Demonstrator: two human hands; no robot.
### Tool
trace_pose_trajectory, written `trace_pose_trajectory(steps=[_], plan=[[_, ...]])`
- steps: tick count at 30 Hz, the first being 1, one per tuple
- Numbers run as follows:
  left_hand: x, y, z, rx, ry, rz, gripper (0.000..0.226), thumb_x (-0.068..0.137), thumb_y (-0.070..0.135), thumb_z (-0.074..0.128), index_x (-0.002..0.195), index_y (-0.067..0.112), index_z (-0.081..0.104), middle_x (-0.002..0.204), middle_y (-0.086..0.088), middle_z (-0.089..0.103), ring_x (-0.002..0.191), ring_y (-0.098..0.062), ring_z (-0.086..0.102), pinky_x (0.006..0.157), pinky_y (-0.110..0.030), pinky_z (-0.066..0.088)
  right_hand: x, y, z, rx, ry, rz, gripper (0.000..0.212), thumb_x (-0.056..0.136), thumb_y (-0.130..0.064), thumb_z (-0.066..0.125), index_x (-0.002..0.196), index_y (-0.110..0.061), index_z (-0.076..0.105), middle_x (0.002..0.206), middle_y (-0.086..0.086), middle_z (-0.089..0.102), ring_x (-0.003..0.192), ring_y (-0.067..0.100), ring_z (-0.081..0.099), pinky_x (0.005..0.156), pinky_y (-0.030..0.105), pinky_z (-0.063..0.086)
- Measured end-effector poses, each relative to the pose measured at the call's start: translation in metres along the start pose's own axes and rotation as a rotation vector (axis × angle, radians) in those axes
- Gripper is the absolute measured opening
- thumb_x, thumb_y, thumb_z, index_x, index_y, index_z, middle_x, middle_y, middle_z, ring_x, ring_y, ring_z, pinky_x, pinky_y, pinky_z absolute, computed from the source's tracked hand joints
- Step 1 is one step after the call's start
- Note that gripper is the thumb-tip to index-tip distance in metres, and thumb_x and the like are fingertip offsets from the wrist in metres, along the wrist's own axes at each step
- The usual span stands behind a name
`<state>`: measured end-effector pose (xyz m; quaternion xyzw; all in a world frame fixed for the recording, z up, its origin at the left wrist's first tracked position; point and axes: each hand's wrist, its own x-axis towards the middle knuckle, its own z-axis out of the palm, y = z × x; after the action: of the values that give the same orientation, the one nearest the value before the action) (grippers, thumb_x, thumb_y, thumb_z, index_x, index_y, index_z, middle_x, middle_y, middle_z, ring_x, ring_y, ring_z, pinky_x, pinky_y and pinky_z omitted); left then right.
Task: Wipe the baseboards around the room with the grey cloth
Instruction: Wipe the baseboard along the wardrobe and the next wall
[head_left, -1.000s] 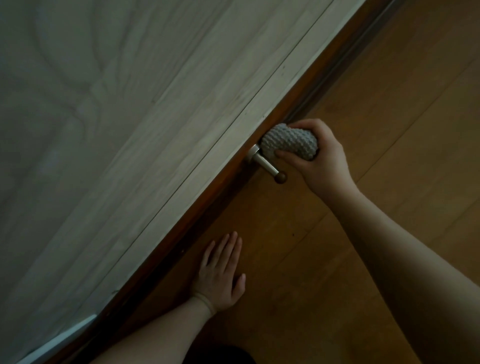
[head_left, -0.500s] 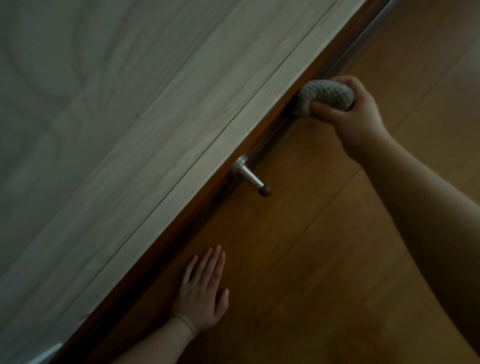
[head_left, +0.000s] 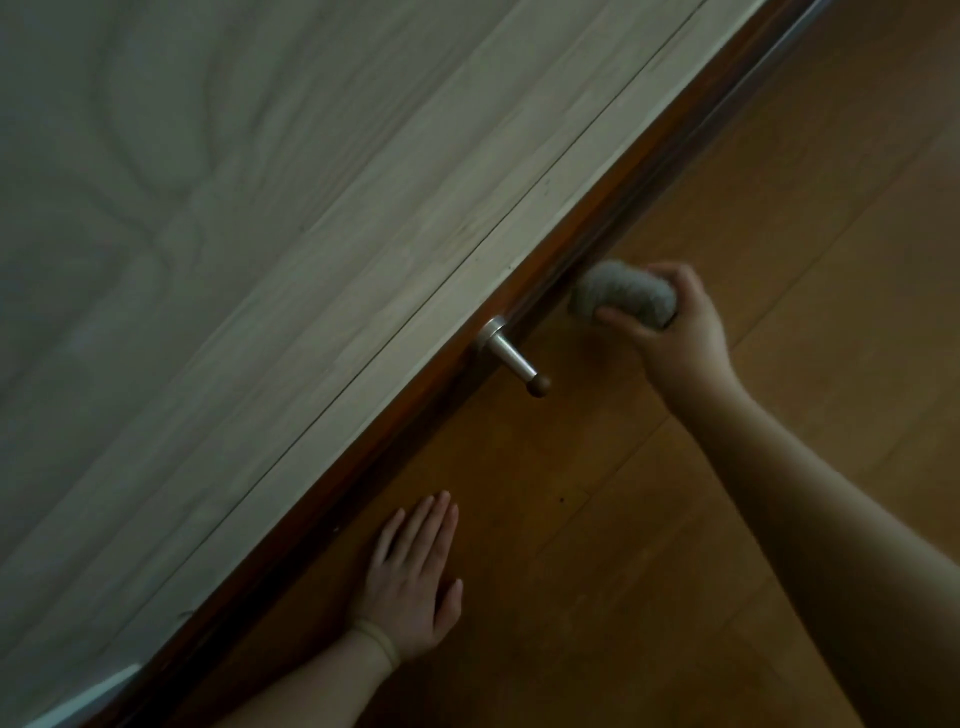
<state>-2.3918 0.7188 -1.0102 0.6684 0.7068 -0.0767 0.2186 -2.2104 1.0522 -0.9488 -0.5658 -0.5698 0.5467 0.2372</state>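
The right hand (head_left: 675, 332) has its fingers and thumb curled tight around the grey cloth (head_left: 621, 301), which is bunched up into a ball. The cloth is down low, right by the dark brown baseboard (head_left: 597, 244), but it looks blurry, so I cannot tell if it is touching. Just beside it, a shiny metal door stopper (head_left: 511, 358) sticks out from the wall with a brown tip. The left hand (head_left: 410, 577) lies flat on the wooden floor (head_left: 623, 571), fingers straight, close to the baseboard. Above is the pale wood-pattern wall (head_left: 260, 208).
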Motion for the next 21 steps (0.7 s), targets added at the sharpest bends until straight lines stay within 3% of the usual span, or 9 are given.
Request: trace_pose_trajectory(steps=[2, 6, 12, 15, 18, 21], plan=[[-0.002, -0.001, 0.001, -0.002, -0.006, 0.001, 0.085, 0.092, 0.05, 0.04, 0.159, 0.012, 0.006, 0.164, -0.009, 0.016, 0.149, -0.025, 0.019, 0.119, -0.047, 0.013, -0.025, 0.015, 0.02, -0.071, -0.122, 0.024, 0.05, 0.074, -0.027, 0.084, 0.111, -0.034, 0.051, 0.108, -0.019, 0.056, 0.096, -0.004, 0.059, 0.07, 0.014, 0.055], [-0.007, -0.002, 0.001, -0.004, -0.016, -0.003, 0.086, 0.09, 0.051, 0.042, 0.158, 0.011, 0.008, 0.164, -0.01, 0.017, 0.149, -0.026, 0.02, 0.118, -0.049, 0.017, -0.051, 0.028, 0.051, -0.135, -0.253, -0.038, 0.05, 0.071, -0.026, 0.087, 0.11, -0.028, 0.056, 0.112, -0.01, 0.06, 0.102, 0.006, 0.059, 0.082, 0.026, 0.053], [-0.005, -0.002, 0.002, 0.025, -0.021, -0.006, 0.091, 0.088, 0.052, 0.041, 0.159, 0.011, 0.001, 0.163, -0.011, 0.017, 0.154, -0.022, 0.002, 0.119, -0.048, 0.013, -0.037, 0.016, 0.064, -0.184, -0.262, -0.104, 0.046, 0.073, -0.017, 0.085, 0.106, -0.029, 0.055, 0.113, -0.005, 0.059, 0.101, 0.009, 0.058, 0.084, 0.028, 0.052], [-0.005, -0.003, 0.002, 0.012, -0.024, -0.002, 0.08, 0.096, 0.052, 0.027, 0.159, 0.011, 0.002, 0.165, -0.011, 0.014, 0.153, -0.022, 0.004, 0.119, -0.047, 0.011, -0.021, 0.011, 0.052, -0.239, -0.258, -0.12, 0.044, 0.075, -0.015, 0.082, 0.109, -0.026, 0.056, 0.117, -0.002, 0.058, 0.105, 0.014, 0.058, 0.09, 0.034, 0.054], [-0.008, -0.003, 0.002, -0.014, -0.039, -0.006, 0.076, 0.097, 0.053, 0.017, 0.159, 0.011, 0.003, 0.166, -0.009, 0.009, 0.153, -0.022, 0.007, 0.121, -0.046, 0.008, 0.001, 0.004, 0.033, -0.3, -0.242, -0.138, 0.044, 0.077, -0.018, 0.082, 0.112, -0.024, 0.057, 0.119, -0.003, 0.056, 0.106, 0.013, 0.057, 0.087, 0.029, 0.052], [-0.007, -0.002, -0.001, -0.028, -0.023, -0.008, 0.075, 0.097, 0.053, 0.016, 0.159, 0.011, 0.006, 0.165, -0.01, 0.013, 0.153, -0.021, 0.006, 0.121, -0.044, 0.007, 0.032, -0.005, 0.01, -0.348, -0.123, -0.156, 0.042, 0.08, -0.017, 0.078, 0.113, -0.026, 0.055, 0.119, -0.005, 0.054, 0.106, 0.012, 0.055, 0.078, 0.015, 0.042]])
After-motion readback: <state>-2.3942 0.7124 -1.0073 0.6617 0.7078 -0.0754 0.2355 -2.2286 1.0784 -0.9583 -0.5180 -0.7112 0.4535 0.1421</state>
